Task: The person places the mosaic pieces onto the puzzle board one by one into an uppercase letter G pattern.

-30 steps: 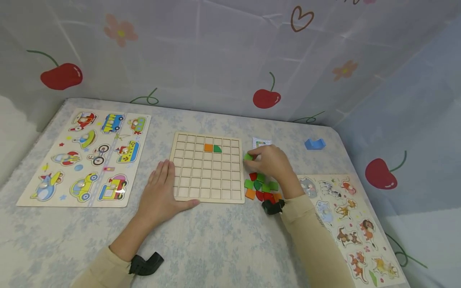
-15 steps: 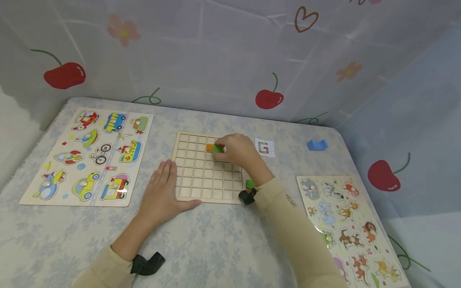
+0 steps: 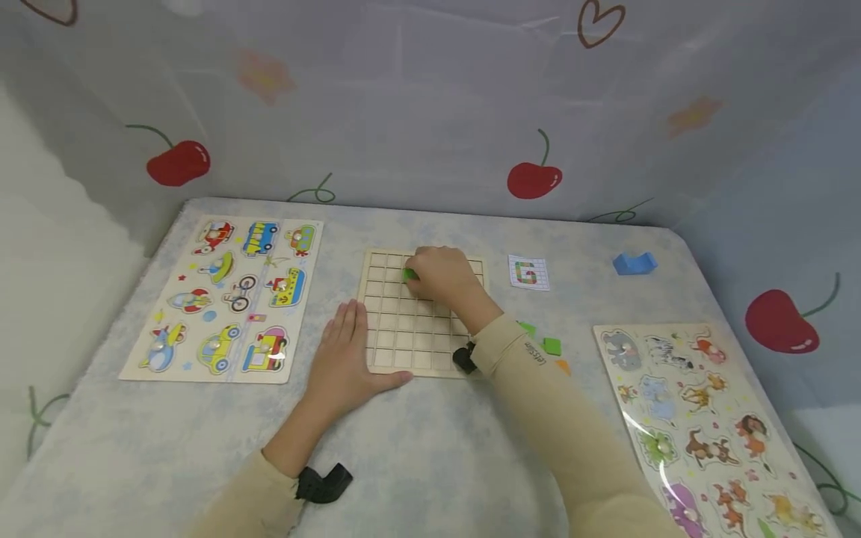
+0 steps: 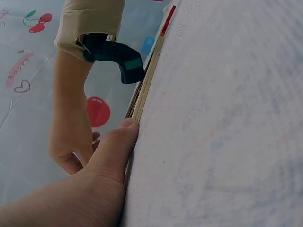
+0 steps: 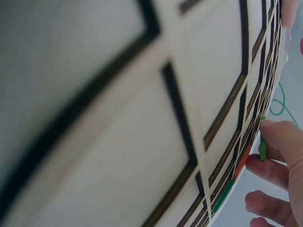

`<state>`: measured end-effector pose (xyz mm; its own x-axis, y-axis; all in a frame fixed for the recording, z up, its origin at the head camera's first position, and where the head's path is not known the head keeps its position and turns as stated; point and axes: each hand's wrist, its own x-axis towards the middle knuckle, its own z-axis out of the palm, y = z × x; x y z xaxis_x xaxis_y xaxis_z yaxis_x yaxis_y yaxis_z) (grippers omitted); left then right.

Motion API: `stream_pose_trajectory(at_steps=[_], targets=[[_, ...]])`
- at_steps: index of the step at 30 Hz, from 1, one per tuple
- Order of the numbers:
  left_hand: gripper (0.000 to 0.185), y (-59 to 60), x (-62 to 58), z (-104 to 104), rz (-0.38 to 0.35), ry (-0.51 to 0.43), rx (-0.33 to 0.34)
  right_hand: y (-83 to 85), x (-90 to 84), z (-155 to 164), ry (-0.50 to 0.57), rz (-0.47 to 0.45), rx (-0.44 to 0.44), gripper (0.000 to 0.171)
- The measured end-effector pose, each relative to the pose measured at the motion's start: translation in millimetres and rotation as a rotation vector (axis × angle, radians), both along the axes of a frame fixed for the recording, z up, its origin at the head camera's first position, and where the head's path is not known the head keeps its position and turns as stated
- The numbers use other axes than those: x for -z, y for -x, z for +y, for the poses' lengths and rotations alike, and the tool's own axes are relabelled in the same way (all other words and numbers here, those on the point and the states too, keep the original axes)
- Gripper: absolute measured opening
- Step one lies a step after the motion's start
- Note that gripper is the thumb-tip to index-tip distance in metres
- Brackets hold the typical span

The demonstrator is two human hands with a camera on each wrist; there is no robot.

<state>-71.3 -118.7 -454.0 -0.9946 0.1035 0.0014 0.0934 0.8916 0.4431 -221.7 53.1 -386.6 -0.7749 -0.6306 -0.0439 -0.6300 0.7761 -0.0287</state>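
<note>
A square wooden grid board point(image 3: 386, 329) lies flat on the table. My left hand point(image 3: 344, 366) rests along its left side, fingers straight and thumb by the near edge. In the left wrist view, the thumb of that left hand point(image 4: 106, 170) touches the board's edge point(image 4: 147, 87). Over the upper part of the grid, my right hand point(image 3: 445, 278) pinches a light green square tile point(image 3: 409, 274). The right wrist view shows this green tile point(image 5: 263, 147) between thumb and finger, beside an orange tile point(image 5: 242, 161) and a dark green tile point(image 5: 223, 196) set in the grid.
Loose tiles, including a green one point(image 3: 552, 346), lie right of the board, partly behind the sleeve. A pattern card point(image 3: 528, 273) and a blue block point(image 3: 634, 263) sit farther back. A vehicle puzzle point(image 3: 229, 299) stands left, an animal puzzle point(image 3: 699, 403) right.
My right hand has carried the green tile from the loose pile leftward onto the grid. The left hand has stayed at the board's side. The head view has shifted.
</note>
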Motion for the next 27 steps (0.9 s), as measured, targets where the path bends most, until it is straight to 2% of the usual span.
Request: stream_pose_trajectory(at_steps=[6, 9, 11, 13, 16, 21, 27], targets=[[0.139, -4.8, 15.1, 38.8, -0.016, -0.078, -0.031, -4.1, 0.7, 34.3, -0.019, -0.086, 0.015, 0.017], [0.139, -8.6, 18.0, 54.3, -0.023, -0.123, -0.023, -6.8, 2.6, 48.8, -0.019, -0.11, 0.031, 0.015], [0.139, -9.2, 18.0, 57.0, -0.025, -0.129, -0.014, -6.5, 3.7, 51.7, -0.015, -0.12, 0.042, 0.015], [0.139, -8.2, 15.3, 52.0, -0.026, -0.106, -0.021, -4.2, 3.9, 47.3, 0.004, -0.125, 0.034, 0.013], [0.139, -4.0, 9.0, 34.1, -0.023, -0.05, -0.035, 0.8, 3.2, 32.1, 0.038, -0.138, 0.023, 0.013], [0.14, 2.3, -0.3, 9.1, -0.021, -0.005, -0.014, 4.4, 2.2, 13.5, 0.094, -0.153, 0.058, 0.02], [0.141, 2.8, -2.2, -0.6, -0.033, 0.001, 0.0, 1.5, 3.9, 7.4, 0.139, -0.17, 0.079, 0.026]])
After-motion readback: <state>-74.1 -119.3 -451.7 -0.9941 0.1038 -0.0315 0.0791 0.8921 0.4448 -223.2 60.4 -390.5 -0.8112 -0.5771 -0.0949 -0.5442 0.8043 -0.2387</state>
